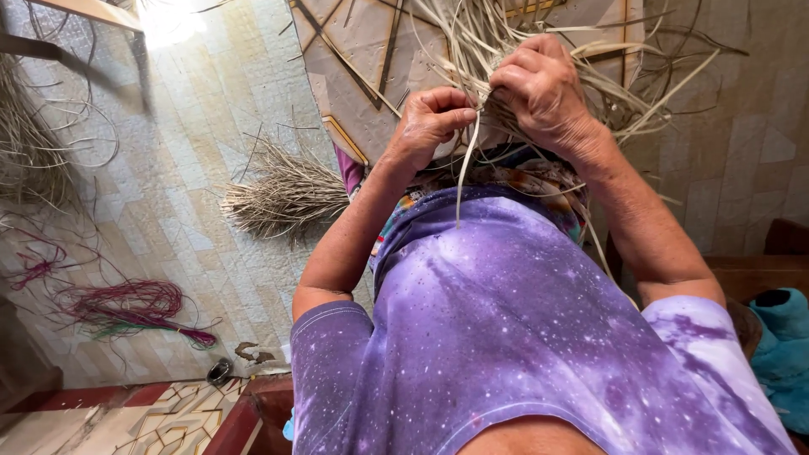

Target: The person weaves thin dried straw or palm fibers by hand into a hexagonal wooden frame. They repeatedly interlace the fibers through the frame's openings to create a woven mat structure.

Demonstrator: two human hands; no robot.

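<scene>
While raised, hands [489, 105] fisted on straw strips [472, 42].

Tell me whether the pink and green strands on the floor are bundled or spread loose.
Bundled: the pink and green strands lie coiled in one looped hank, ends gathered into a tail; only a few stray on the floor.

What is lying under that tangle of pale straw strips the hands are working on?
Under the straw strips shows a tan patterned mat with dark lines. Both the left hand and right hand grip strands; the part beneath them is covered.
</scene>
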